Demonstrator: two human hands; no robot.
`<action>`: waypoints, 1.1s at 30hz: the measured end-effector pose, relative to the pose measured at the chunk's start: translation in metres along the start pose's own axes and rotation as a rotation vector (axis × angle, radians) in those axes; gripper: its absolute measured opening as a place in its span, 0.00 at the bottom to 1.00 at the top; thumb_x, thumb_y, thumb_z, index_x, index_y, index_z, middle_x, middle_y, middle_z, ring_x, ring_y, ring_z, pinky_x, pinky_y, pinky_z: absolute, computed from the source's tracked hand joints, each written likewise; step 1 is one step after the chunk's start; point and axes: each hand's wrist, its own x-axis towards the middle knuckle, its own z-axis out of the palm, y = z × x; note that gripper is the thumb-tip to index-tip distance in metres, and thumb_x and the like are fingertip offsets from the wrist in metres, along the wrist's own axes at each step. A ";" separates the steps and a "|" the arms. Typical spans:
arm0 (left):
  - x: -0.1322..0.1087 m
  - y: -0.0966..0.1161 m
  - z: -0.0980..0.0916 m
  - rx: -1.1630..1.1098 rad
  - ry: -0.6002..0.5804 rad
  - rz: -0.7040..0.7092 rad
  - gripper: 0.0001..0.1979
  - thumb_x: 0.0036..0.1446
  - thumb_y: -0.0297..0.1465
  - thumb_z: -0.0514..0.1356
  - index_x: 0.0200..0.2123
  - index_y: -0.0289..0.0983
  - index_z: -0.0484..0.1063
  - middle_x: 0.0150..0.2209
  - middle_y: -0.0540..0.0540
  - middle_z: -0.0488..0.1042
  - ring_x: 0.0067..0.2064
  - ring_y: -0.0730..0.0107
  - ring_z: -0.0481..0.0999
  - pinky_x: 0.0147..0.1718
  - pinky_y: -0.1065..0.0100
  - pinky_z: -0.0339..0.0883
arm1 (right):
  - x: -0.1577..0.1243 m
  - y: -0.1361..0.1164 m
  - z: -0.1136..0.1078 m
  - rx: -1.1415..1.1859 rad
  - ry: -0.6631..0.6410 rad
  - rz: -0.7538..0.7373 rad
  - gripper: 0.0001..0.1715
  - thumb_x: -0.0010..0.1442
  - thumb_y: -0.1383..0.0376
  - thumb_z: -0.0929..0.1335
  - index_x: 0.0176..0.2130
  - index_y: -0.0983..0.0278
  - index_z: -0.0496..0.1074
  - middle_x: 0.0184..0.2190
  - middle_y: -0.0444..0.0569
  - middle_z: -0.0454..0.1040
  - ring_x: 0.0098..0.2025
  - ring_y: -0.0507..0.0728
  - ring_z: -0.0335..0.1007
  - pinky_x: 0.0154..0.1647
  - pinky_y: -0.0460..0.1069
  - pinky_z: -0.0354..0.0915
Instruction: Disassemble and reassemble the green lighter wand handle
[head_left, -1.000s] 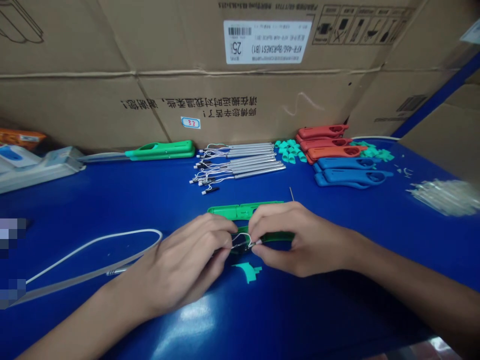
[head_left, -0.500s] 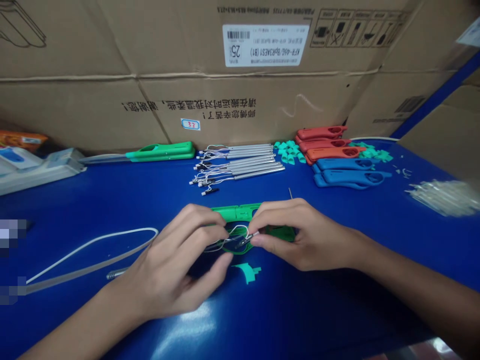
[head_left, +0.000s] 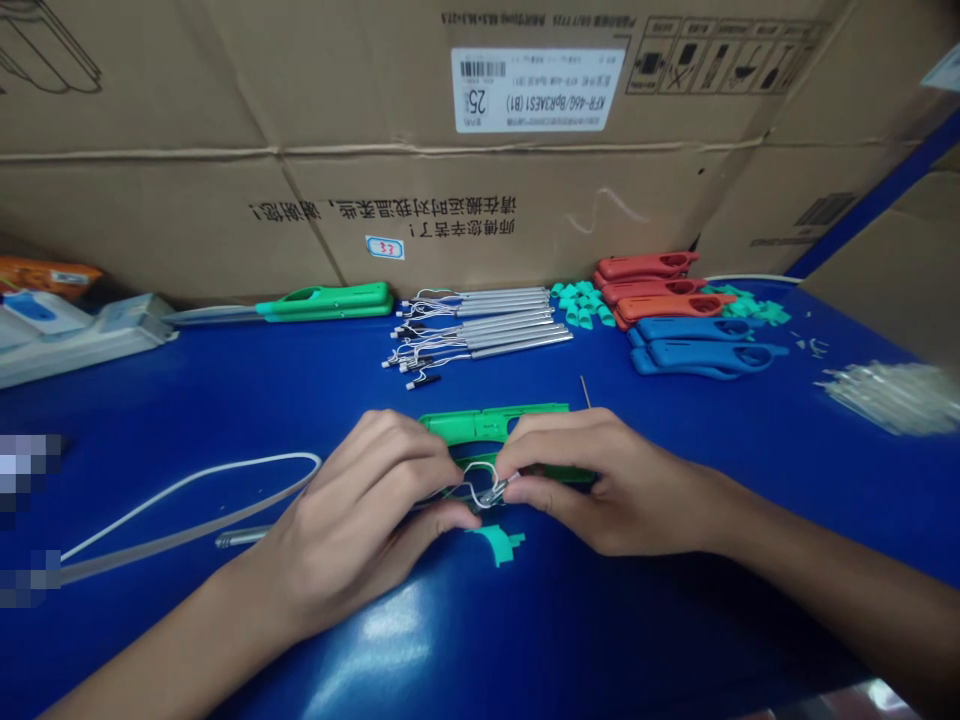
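Observation:
My right hand [head_left: 585,475] pinches a small dark igniter piece [head_left: 495,492] with a white end between thumb and fingertips. A thin white wire [head_left: 481,464] loops from it toward my left hand [head_left: 367,500], whose thumb and fingers are closed around the wires; the exact grip is partly hidden. Behind my fingers lies a green lighter handle half [head_left: 472,427], and a second green half [head_left: 566,471] sits beneath my right hand, mostly covered. A turquoise trigger piece [head_left: 501,545] rests just in front. A silver tube's end [head_left: 241,538] sticks out left of my left hand.
Wired silver tubes [head_left: 510,325], turquoise pieces [head_left: 581,303], and red [head_left: 649,265] and blue handles [head_left: 709,355] line the back. Assembled green lighters [head_left: 326,302] lie at left beside a power strip [head_left: 97,340]. Clear thin parts [head_left: 892,395] are at right. A cardboard box [head_left: 375,120] stands behind.
My left thumb has closed in toward its fingers. The igniter piece in my right hand has shifted slightly down, and the right hand is a little lower.

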 end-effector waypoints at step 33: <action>0.001 0.006 0.003 0.034 -0.159 0.008 0.10 0.64 0.18 0.54 0.36 0.35 0.72 0.38 0.44 0.76 0.39 0.64 0.70 0.40 0.58 0.62 | 0.000 -0.001 0.015 0.064 0.015 -0.053 0.12 0.66 0.73 0.63 0.35 0.69 0.75 0.29 0.48 0.72 0.33 0.51 0.65 0.37 0.46 0.63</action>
